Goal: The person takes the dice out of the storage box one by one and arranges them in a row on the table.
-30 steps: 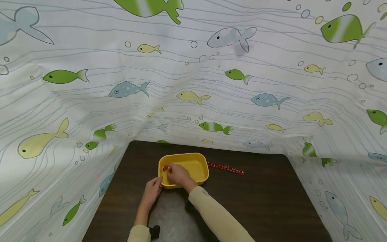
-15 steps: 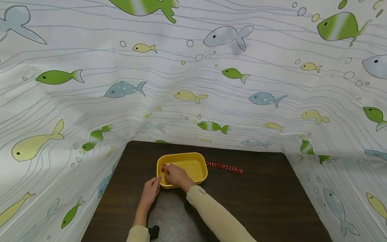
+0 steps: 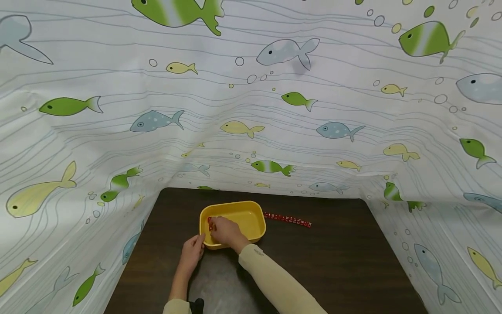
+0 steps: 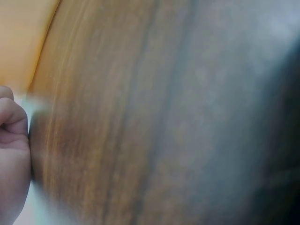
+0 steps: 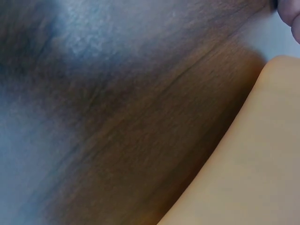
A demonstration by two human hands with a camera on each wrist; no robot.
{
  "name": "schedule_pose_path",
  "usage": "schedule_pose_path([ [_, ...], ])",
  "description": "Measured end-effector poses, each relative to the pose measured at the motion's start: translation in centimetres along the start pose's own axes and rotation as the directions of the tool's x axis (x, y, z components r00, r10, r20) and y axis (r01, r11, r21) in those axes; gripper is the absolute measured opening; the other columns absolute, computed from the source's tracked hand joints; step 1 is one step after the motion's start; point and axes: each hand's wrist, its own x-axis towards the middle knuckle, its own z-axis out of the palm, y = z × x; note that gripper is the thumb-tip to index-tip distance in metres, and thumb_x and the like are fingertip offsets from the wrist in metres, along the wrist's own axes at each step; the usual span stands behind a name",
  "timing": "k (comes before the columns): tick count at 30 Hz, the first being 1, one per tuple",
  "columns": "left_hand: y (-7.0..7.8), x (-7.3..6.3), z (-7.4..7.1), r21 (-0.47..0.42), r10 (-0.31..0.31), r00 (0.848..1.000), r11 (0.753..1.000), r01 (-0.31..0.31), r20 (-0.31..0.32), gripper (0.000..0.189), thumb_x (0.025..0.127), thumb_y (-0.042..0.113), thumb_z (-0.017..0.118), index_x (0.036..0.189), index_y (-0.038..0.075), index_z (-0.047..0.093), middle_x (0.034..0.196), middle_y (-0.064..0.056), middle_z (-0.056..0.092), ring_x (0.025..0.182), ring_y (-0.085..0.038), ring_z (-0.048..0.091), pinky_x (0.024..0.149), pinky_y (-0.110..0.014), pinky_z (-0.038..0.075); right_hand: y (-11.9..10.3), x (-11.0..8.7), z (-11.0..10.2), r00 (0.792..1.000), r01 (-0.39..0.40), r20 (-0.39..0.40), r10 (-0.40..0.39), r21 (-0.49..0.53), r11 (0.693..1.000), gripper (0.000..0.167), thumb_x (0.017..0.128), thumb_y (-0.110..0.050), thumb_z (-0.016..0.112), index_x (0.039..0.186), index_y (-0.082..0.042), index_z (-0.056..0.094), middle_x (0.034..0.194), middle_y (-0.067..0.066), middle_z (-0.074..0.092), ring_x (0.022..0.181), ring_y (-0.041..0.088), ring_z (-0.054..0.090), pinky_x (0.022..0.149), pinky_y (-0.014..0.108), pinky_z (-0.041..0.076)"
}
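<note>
A yellow tray (image 3: 255,213) sits on the dark table. My left hand (image 3: 192,250) grips its near left corner, with the fingers bent at the rim; part of this hand also shows at the edge of the left wrist view. My right hand (image 3: 226,231) reaches inside the tray, its fingertips pinching at small red dice (image 3: 209,220) by the left wall. The fingers partly cover these dice, so how many lie there is hidden. In the right wrist view, the tray's outer wall (image 5: 253,154) fills the lower right.
A row of several red dice (image 3: 288,219) runs to the right from the tray's right side on the brown table (image 3: 333,253). A white fish-patterned curtain (image 3: 251,104) encloses the table at the back and both sides.
My right hand has shifted slightly within the tray and its fingers have come against the dice at the left wall. The left hand keeps its grip on the tray corner. The head view drifts a little.
</note>
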Motion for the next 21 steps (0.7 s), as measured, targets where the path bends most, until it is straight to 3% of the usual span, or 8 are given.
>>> schedule_pose_path([
  [5,0.12,0.27,-0.06,-0.001,-0.007,1.0,1.0,0.007,-0.003,0.047,0.112,0.044,0.055,0.086,0.006,0.054,0.062,0.006,0.039,0.053,-0.011,0.036,0.052,-0.025,0.034,-0.11,-0.09,-0.23,1.0,-0.002,-0.002,0.002,0.031,1.0,0.013,0.1,-0.03,0.074,0.111,-0.023,0.074,0.09,-0.01,0.068,0.079,0.01,0.058,0.084,0.03,0.054],
  [11,0.19,0.34,-0.19,0.01,-0.008,1.0,1.0,0.009,-0.014,0.048,0.111,0.046,0.056,0.085,0.006,0.054,0.061,0.007,0.039,0.053,-0.01,0.036,0.052,-0.026,0.034,-0.63,-0.3,-0.34,1.0,-0.018,0.011,0.017,0.051,0.999,0.015,0.1,-0.03,0.074,0.113,-0.022,0.077,0.093,-0.01,0.071,0.08,0.01,0.059,0.09,0.032,0.056],
  [21,0.19,0.04,0.04,0.024,-0.032,0.999,0.999,0.032,-0.003,0.049,0.111,0.047,0.056,0.086,0.006,0.053,0.063,0.007,0.04,0.055,-0.01,0.038,0.052,-0.026,0.036,-0.59,-0.86,-0.22,0.997,-0.071,0.011,0.07,0.14,0.988,0.013,0.098,-0.023,0.077,0.108,-0.014,0.077,0.088,-0.005,0.07,0.074,0.012,0.059,0.078,0.028,0.057],
])
